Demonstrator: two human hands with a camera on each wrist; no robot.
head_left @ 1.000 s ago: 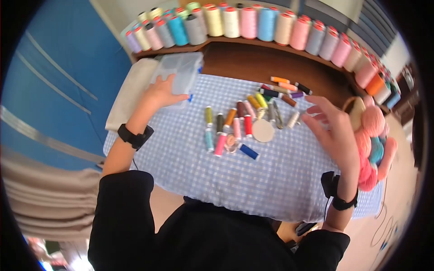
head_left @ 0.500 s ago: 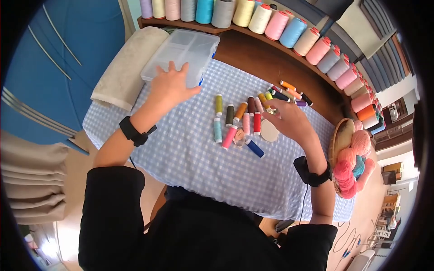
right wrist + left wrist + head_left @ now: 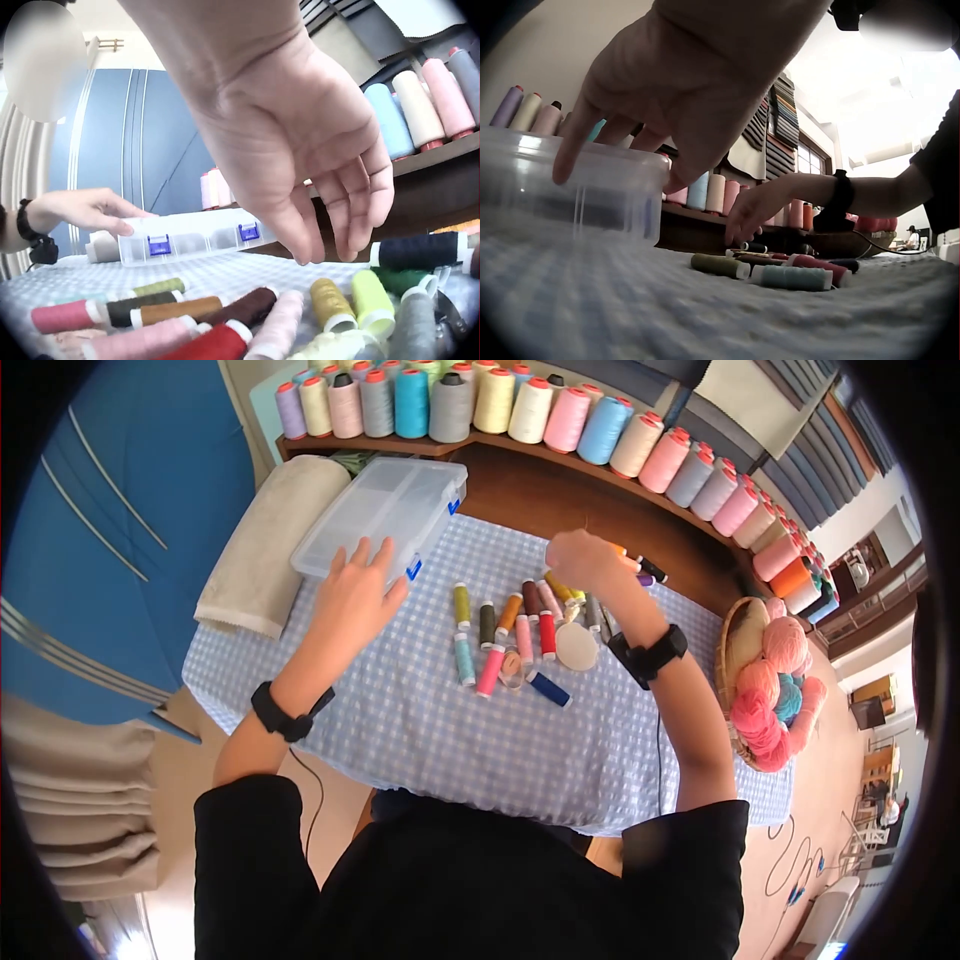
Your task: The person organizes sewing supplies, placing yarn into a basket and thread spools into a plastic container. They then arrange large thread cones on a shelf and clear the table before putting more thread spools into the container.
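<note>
1. Since the earlier frame, the right hand point(image 3: 590, 560) has been moved toward the far edge of the desk point(image 3: 420, 720).
2. The storage box point(image 3: 405, 500) is seen shut by the far left corner; the thread spools point(image 3: 549, 689) are left loose outside, centrally.
3. The left hand point(image 3: 352, 598) is held spread at the box; the right is drooped, fingers slightly bent, nothing pinched.

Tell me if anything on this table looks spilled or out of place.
Nothing plainly looks spilled or damaged. The small thread spools lie loose at mixed angles on the checked cloth, which looks untidy against the large cones standing upright along the shelf.
</note>
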